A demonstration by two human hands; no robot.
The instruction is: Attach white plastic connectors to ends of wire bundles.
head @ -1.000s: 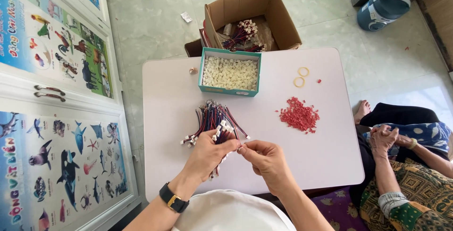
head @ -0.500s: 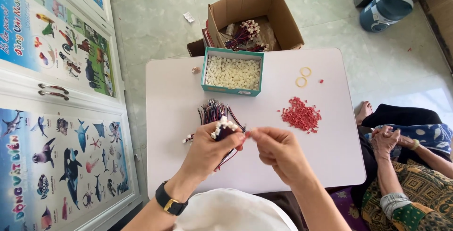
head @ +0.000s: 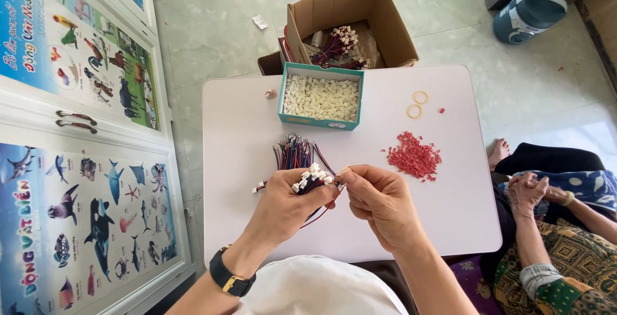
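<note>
My left hand (head: pixel 290 203) grips a bundle of thin red, blue and black wires (head: pixel 297 154) tipped with small white connectors (head: pixel 312 177), held just above the white table (head: pixel 238 116). My right hand (head: pixel 380 201) pinches one wire end right beside those connectors, fingertips meeting the left thumb. A black watch sits on my left wrist. Behind the bundle stands a teal box (head: pixel 321 100) filled with small white plastic pieces. A pile of tiny red pieces (head: pixel 414 156) lies to the right of my hands.
Two yellow rubber bands (head: pixel 416 104) lie near the table's far right. An open cardboard box (head: pixel 350 24) with more wired connectors stands on the floor behind the table. Another person (head: pixel 546 199) sits at the right. Poster-covered cabinet doors (head: pixel 71 128) run along the left.
Both hands with the wire bundle have lifted slightly and drawn together. The view shifted a little; the table items have not moved.
</note>
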